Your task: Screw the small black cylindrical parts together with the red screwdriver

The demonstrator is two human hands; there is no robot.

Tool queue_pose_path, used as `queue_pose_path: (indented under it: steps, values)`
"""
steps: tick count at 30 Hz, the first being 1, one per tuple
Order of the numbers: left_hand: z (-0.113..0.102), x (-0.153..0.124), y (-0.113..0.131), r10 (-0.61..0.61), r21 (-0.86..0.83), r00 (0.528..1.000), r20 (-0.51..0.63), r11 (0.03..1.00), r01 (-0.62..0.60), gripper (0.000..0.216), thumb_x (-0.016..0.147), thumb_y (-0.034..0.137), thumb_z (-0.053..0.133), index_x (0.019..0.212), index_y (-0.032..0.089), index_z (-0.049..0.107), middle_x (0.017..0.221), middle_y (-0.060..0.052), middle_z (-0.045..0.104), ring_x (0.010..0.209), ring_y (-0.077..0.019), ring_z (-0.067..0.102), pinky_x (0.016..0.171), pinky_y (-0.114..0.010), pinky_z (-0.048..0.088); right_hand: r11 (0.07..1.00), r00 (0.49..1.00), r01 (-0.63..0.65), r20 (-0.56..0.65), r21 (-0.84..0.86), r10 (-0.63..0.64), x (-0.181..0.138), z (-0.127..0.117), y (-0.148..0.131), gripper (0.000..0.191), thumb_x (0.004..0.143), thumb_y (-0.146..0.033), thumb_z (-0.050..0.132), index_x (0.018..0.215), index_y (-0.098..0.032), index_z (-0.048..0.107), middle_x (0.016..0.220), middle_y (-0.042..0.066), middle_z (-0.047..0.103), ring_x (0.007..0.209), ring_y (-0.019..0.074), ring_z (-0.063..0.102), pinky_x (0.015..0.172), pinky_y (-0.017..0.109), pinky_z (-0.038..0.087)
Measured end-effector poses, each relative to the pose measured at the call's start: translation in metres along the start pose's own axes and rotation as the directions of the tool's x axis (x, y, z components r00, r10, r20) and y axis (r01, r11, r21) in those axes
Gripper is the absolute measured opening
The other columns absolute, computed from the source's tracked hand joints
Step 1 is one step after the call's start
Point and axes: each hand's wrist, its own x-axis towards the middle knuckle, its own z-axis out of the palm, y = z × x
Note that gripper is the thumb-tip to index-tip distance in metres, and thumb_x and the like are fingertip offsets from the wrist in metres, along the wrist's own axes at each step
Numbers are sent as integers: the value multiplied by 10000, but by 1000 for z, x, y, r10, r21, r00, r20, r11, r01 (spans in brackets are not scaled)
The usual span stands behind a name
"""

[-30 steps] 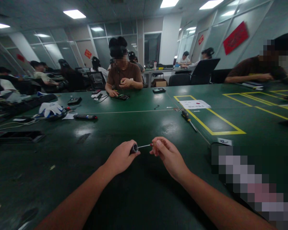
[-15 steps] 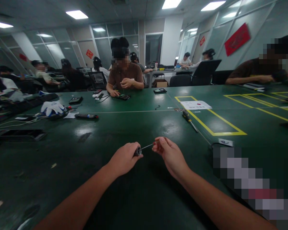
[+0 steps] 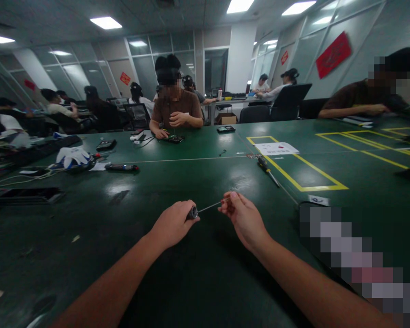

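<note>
My left hand [image 3: 172,223] is wrapped round a dark cylindrical handle [image 3: 192,212], whose round, metal-rimmed end points right. My right hand [image 3: 244,218] pinches a thin metal rod [image 3: 209,208] between thumb and fingers. The rod slopes down to the left, its tip at the handle's round end; I cannot tell whether it is inside or just clear of it. Both hands are above the green table [image 3: 198,278]. Beyond my right hand lies a screwdriver [image 3: 268,171] with a black and yellow handle.
A dark pen-shaped tool [image 3: 122,167] and white gloves [image 3: 73,157] lie at left. A paper sheet [image 3: 276,148] overlaps yellow tape [image 3: 323,188] at right. Across the table a person [image 3: 177,107] works on a small device; another person [image 3: 358,105] sits far right. A blurred-out item [image 3: 355,255] lies near my right forearm.
My hands have drawn slightly apart, the handle shifting left from the rod. My right hand still pinches the rod. The whole view has shifted a little.
</note>
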Motion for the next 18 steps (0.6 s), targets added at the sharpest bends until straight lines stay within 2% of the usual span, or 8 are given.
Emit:
queue_pose_path:
  steps: [10, 18]
  values:
    - [0, 0, 2, 22, 23, 1000, -1, 999, -22, 107, 948, 303, 636, 980, 203, 613, 970, -46, 649, 913, -230, 591, 722, -334, 408, 994, 998, 54, 50, -96, -49, -4, 3, 2, 314, 889, -528, 696, 940, -217, 700, 820, 19, 674, 753, 176, 636, 771, 351, 520]
    - [1, -1, 2, 73, 38, 997, 25, 997, -73, 114, 959, 307, 630, 1015, 208, 627, 998, -46, 660, 938, -228, 587, 764, -349, 414, 991, 998, 65, 23, -114, -62, -1, 0, 5, 315, 887, -538, 691, 929, -226, 703, 819, 12, 671, 742, 175, 630, 758, 349, 515]
